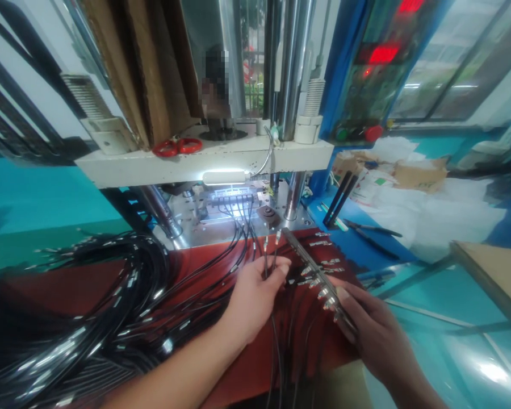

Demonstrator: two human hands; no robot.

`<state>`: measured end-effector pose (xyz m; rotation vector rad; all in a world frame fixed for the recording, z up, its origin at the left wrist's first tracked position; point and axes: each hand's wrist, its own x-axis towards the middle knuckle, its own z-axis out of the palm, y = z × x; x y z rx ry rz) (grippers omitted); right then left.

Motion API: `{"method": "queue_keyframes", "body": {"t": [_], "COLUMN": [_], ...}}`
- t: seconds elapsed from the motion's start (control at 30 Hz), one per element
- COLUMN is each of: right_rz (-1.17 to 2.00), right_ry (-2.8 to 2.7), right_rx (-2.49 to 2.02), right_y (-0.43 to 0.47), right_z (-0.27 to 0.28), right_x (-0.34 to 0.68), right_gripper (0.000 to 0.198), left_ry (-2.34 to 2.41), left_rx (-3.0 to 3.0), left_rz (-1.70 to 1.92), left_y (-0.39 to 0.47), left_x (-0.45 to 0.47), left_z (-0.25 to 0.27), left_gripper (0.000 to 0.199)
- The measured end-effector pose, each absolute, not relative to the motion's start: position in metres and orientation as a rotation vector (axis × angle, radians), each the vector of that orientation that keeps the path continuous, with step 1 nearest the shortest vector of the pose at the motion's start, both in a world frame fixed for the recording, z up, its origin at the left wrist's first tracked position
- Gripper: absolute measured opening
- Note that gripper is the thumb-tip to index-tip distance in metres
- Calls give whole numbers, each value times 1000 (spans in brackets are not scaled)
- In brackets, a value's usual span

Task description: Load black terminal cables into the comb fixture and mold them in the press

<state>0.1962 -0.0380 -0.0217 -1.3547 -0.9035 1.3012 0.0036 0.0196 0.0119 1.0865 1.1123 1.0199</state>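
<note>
Left hand (255,296), below frame centre: thumb and fingers pinched on two black cables (266,260), tips up. Right hand (372,326), lower right: fingers closed on near end of slanting metal bar (305,257).

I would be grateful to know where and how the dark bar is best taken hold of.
Probably by its near end, from the right, where the right hand holds it: the dark bar is long and narrow, and small metal tips stick out along its left edge, so that side is better left clear.
</note>
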Motion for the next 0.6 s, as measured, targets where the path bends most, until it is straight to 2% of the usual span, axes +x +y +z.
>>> {"method": "queue_keyframes", "body": {"t": [0.1, 0.2, 0.43, 0.6], "right_rz": [1281, 1290, 1347, 1345], "right_ry": [-871, -876, -859, -872], "right_rx": [-1339, -1322, -1303, -1322], "right_y": [-38, -38, -38, -39], "right_z": [-22, -20, -16, -16], "right_x": [197, 196, 196, 196], "right_gripper": [47, 44, 43, 51], "left_ry": [970, 900, 876, 1044], "left_rx": [928, 835, 817, 933], "left_rz": [1078, 1073, 1032, 944], "left_y": [20, 20, 20, 20], "left_x": [2, 1, 1, 1], "left_z": [19, 25, 29, 24], "left_gripper": [35, 36, 22, 24]}}
